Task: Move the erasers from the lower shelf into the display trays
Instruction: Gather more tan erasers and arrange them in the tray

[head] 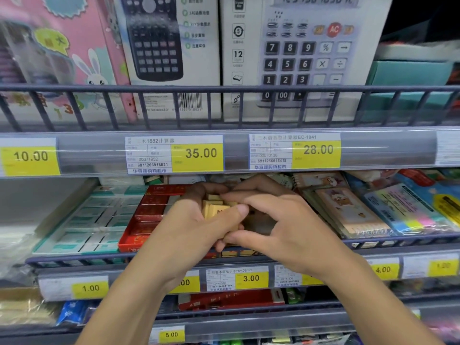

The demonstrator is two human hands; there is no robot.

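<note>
A small cluster of tan erasers (216,207) was held between both hands over the middle shelf. The fingers of the left hand (196,220) were curled around the cluster from the left and from behind, with the thumb (232,212) laid across the top of the pieces. The fingers of the right hand (281,225) were bent toward the same cluster, the upper fingertips (227,196) being set against its top edge and the thumb (236,238) being placed below it, touching the left hand's fingers. Whether the erasers were pinched by the right hand or only touched could not be told.

Just left of the hands, a red display tray (149,215) was seen, tilted forward against the wire rail (74,260) of the shelf and holding rows of red-wrapped pieces. Further left, a teal and white tray (92,220) of boxed items was laid beside it. To the right of the hands, notebooks (348,210) with cartoon covers and packs of coloured sticky tabs (410,215) were stacked.

Yellow price labels (251,278) were fixed along the shelf edge below the wrists. On the shelf above, calculator boxes (298,58) were stood behind a wire rail. On the lower shelf, a red box (231,298) was partly visible.
</note>
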